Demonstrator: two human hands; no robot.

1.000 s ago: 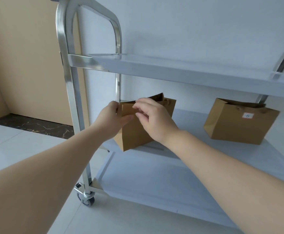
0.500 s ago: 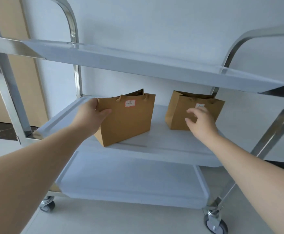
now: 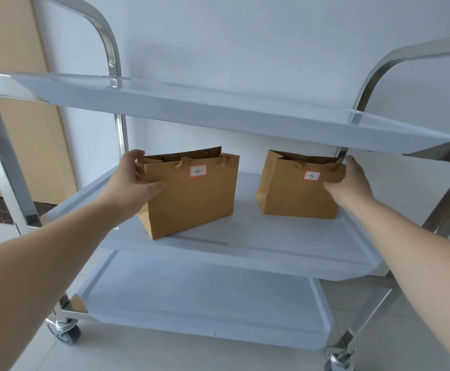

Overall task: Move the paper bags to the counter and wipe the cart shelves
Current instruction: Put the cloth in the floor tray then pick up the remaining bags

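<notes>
From the head view, a label reading "4" is seen on the left paper bag, gripped at its left edge by the left hand. "6" is marked on the right paper bag, pinched at its right top corner by the right hand. Both bags are stood on the cart's middle shelf, under the top shelf.

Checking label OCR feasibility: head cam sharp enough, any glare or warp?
Head view: both labels sharp, bag 4 and bag 6 readable; soft even light, faint shadows; mild glare on the cart frame; wide-angle bend at the edges; left hand and right hand unblurred.
</notes>
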